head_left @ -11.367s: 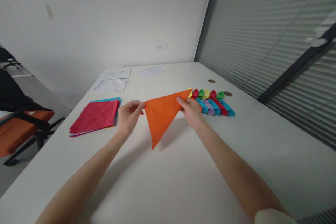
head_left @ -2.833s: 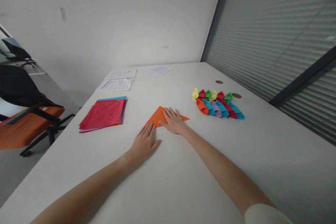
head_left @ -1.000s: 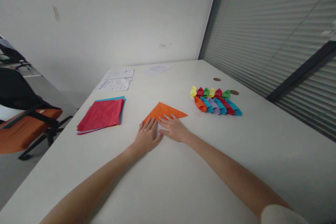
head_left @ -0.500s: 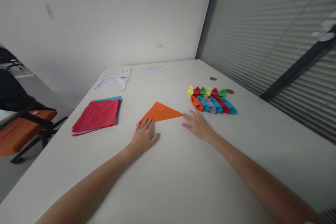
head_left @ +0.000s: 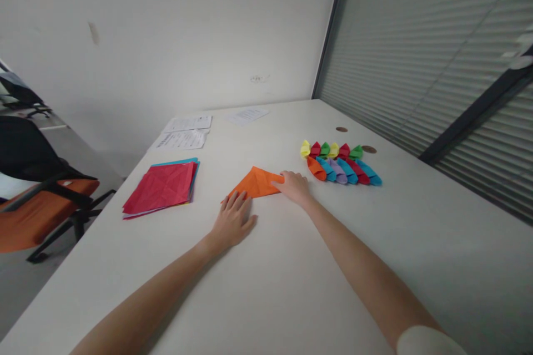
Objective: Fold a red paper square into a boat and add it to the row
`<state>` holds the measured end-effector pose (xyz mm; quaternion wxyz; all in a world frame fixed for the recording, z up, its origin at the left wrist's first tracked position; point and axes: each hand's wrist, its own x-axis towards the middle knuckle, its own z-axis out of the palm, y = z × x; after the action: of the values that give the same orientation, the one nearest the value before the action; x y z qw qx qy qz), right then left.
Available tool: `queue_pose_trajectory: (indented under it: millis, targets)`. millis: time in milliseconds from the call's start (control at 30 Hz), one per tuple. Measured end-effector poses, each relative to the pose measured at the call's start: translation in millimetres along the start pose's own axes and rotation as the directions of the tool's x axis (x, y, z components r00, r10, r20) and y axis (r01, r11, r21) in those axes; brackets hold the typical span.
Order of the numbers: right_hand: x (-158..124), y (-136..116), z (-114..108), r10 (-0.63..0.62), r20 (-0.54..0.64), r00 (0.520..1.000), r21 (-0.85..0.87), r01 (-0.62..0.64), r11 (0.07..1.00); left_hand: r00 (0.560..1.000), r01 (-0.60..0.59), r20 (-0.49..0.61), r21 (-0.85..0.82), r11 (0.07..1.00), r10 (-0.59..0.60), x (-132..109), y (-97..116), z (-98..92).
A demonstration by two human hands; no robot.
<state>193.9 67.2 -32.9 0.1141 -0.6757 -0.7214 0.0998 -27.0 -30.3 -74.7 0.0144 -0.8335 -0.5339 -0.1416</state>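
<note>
An orange sheet (head_left: 257, 182), folded into a flat triangle, lies on the white table with its peak pointing away from me. My left hand (head_left: 233, 221) lies flat with its fingers spread, the fingertips resting on the sheet's near left edge. At the sheet's right corner, my right hand (head_left: 293, 186) has its thumb and fingers closed on the orange paper. The tip of that corner is hidden by the fingers.
A stack of coloured sheets (head_left: 162, 189), red on top, sits on the left. Two rows of small folded paper pieces (head_left: 341, 171) stand at the right. Printed papers (head_left: 183, 140) lie at the back left. An orange chair (head_left: 45, 208) stands beyond the left edge.
My right hand has moved left onto the right corner of the orange sheet and closed on it. My left hand remains on the sheet. The whole view has shifted slightly.
</note>
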Motion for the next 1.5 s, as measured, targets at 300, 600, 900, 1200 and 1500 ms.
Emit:
queue_pose_trajectory:
  millis: [300, 600, 900, 1200, 1500]
  targets:
    - [14.2, 12.7, -8.2, -0.131, -0.068, 0.989, 0.464, 0.147, 0.873, 0.991, 0.082, -0.088, -0.185, 0.979, -0.100, 6.4, -16.5, 0.7]
    - [14.9, 9.2, -18.5, -0.118, -0.398, 0.910, 0.760, 0.400, 0.513, 0.699, 0.233, 0.056, -0.960, 0.154, -0.713, 74.3, -61.0, -54.7]
    - [10.0, -1.8, -21.6, -0.081, -0.309, 0.947, 0.914, 0.320, 0.251, 0.685, -0.242, -0.057, -0.958, -0.154, -0.726, 83.5, -42.6, -90.6]
    - [-2.3, -11.5, -52.7, -0.122, -0.356, 0.927, 0.871, 0.376, 0.315, 0.752, -0.165, -0.154, -0.985, 0.044, -0.641, 71.4, -13.2, -103.6]
    - [-10.3, -18.7, -68.1, 0.011, -0.271, 0.962, 0.951, 0.266, 0.156, 0.814, -0.143, -0.096, -0.989, -0.038, -0.574, 65.3, -6.8, -115.7]
